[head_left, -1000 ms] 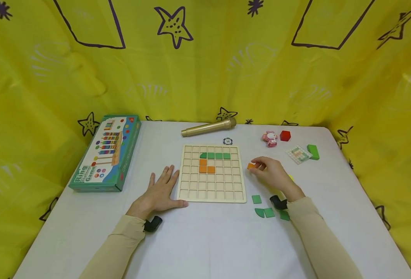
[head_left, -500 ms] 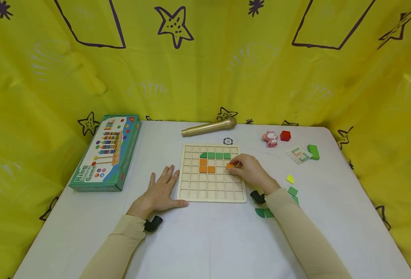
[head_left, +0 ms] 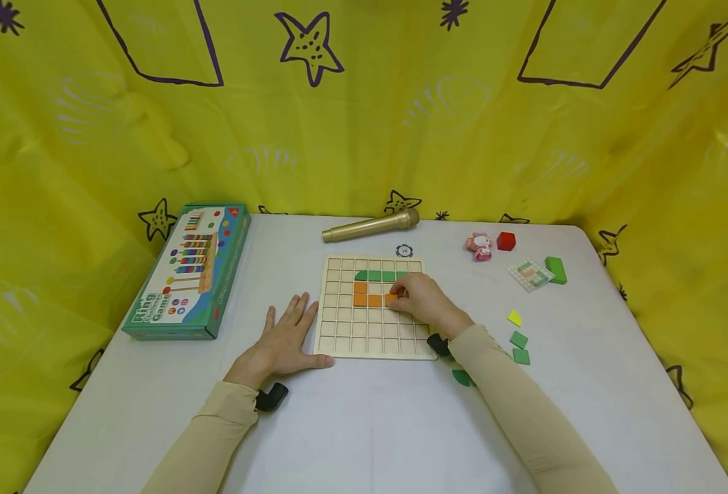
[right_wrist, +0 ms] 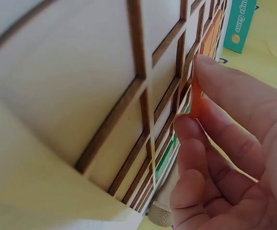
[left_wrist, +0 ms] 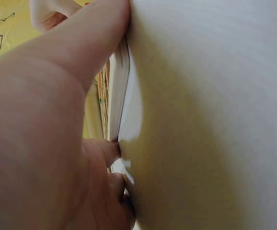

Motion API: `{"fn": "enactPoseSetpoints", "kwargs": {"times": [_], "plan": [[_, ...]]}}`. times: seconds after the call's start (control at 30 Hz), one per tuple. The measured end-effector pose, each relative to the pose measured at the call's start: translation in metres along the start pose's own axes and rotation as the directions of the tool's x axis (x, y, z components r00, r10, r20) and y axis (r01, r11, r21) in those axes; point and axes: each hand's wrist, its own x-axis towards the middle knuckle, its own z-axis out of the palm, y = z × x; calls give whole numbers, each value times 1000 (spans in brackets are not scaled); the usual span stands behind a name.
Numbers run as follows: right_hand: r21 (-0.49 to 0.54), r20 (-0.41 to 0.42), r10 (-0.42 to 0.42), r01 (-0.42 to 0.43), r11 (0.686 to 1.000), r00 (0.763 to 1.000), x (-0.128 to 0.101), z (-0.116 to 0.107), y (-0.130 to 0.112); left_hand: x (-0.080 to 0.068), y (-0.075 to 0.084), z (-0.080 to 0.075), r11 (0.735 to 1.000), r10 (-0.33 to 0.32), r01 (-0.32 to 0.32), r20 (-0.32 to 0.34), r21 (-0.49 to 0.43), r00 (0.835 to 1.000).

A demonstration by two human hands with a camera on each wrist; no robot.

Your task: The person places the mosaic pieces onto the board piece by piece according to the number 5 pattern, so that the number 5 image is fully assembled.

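Right hand (head_left: pixel 422 302) pinched orange tile (head_left: pixel 391 299) over grid board (head_left: pixel 345 343), just right of 2 placed orange tiles (head_left: pixel 366 300), left hand (head_left: pixel 283 339) lay flat, fingers spread, on worktop (head_left: pixel 370 425) touching board's left edge.

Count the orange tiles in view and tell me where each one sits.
3. Two orange tiles lie in the grid board: one under the green row's left end, one just below it. The right hand pinches a third beside them. Others may be hidden under that hand.
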Motion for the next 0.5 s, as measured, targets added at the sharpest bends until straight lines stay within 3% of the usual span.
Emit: {"fn": "enactPoseSetpoints", "kwargs": {"times": [0.23, 0.5], "plan": [[-63, 7, -25, 25, 998, 1000, 3, 2, -1, 0, 0, 0, 1000, 12, -12, -8, -3, 1000], [24, -17, 6, -6, 1000, 1000, -7, -2, 4, 0, 2, 0, 1000, 10, -10, 0, 4, 1000]]}}
